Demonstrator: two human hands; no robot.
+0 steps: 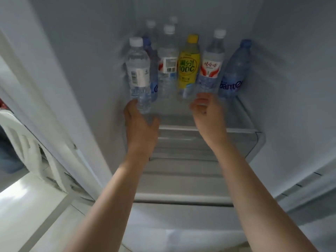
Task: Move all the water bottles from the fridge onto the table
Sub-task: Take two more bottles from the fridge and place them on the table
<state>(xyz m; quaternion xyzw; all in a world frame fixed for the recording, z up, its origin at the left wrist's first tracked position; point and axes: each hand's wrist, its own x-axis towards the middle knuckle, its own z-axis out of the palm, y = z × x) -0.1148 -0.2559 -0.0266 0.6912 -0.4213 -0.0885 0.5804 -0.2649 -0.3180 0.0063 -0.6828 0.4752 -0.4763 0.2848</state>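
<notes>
Both forearms enter from the bottom of the frame and reach up into the open fridge (283,73). The left hand (141,124), left of centre, is spread in a cup, thumb apart from the fingers, at the base of the front clear bottle (138,75); whether it has closed on the bottle cannot be told. The right hand (207,113), just right of centre, is loosely curled and empty, its fingertips at the foot of the red-labelled bottle (211,64).

Recommended procedure: wrap each hand around the bottle body rather than the base, since thin plastic flexes and a low grip lets the bottle tip. Draw each bottle straight forward over the shelf edge (209,130) without knocking its neighbours, which stand almost touching.

Leave the yellow bottle (188,64) in place; it reads as a soft drink, not water.

Legible markings, centre of frame: the yellow label shows "100C" under Chinese characters. The red label carries red Chinese script. The blue bottle (234,70) at right shows "bant", partly cut off. Barcodes appear on the front bottle and on the middle clear bottle (167,59). Further bottles behind are blurred.
</notes>
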